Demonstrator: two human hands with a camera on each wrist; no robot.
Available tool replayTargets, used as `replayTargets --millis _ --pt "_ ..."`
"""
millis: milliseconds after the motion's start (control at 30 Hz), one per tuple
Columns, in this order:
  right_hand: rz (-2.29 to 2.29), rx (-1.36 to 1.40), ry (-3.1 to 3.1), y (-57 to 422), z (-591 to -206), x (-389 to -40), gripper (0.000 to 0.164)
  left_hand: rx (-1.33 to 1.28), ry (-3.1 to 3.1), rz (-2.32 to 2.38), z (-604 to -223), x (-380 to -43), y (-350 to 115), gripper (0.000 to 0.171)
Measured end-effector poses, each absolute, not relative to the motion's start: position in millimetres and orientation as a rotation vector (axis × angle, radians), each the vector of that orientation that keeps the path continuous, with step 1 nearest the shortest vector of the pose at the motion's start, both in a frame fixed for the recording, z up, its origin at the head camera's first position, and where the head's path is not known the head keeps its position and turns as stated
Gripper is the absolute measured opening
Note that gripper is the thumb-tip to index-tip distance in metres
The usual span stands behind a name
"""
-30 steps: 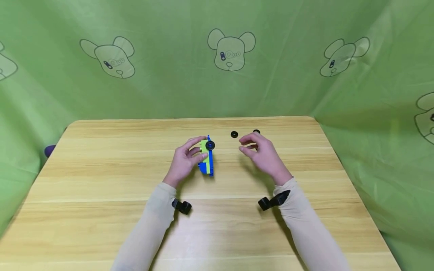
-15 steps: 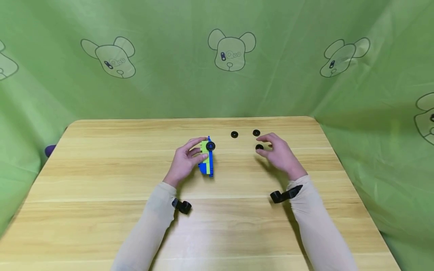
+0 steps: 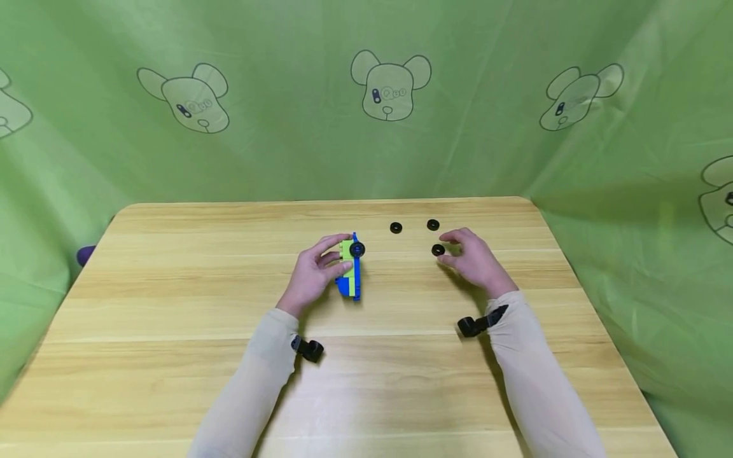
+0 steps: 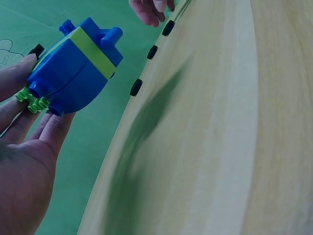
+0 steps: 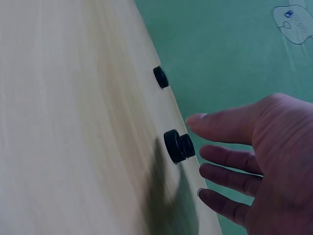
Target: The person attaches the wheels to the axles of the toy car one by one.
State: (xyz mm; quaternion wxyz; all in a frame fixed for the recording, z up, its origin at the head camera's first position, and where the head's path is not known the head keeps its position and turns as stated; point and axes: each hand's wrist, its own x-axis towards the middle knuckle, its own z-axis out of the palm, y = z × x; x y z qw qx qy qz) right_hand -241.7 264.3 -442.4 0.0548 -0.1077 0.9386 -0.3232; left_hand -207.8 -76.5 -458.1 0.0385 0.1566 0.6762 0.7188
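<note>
My left hand [image 3: 309, 273] grips a blue and lime-green building-block toy car [image 3: 346, 285] between thumb and fingers, held above the table on its side. One black wheel [image 3: 357, 249] shows on the car's right-hand face. In the left wrist view, the car's rounded blue end [image 4: 73, 78] faces the camera, lime studs against the fingers. My right hand [image 3: 476, 262] hovers with thumb and fingers parted just right of a loose black wheel [image 3: 438, 250]. The right wrist view shows that gap between the hand [image 5: 259, 161] and the wheel [image 5: 174, 146].
Two more loose black wheels, one at the back [image 3: 433, 225] and one farther left [image 3: 396, 228], lie flat on the wooden table [image 3: 401, 394]. A green curtain [image 3: 286, 146] with bear-head outlines hangs behind the table's far edge.
My right hand has moved right, uncovering the nearest loose wheel and the back one, and now stands beside the nearest. The left hand and toy car stay almost in place.
</note>
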Motion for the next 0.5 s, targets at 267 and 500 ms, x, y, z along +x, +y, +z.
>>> replayTargets --millis 267,500 --pt "-0.899 -0.343 2.865 263 -450 -252 0.048 0.492 2.077 2.188 -460 -209 -75 0.050" --pt "-0.821 -0.345 2.870 260 -455 -259 0.045 0.475 2.101 2.154 -462 -209 -77 0.050"
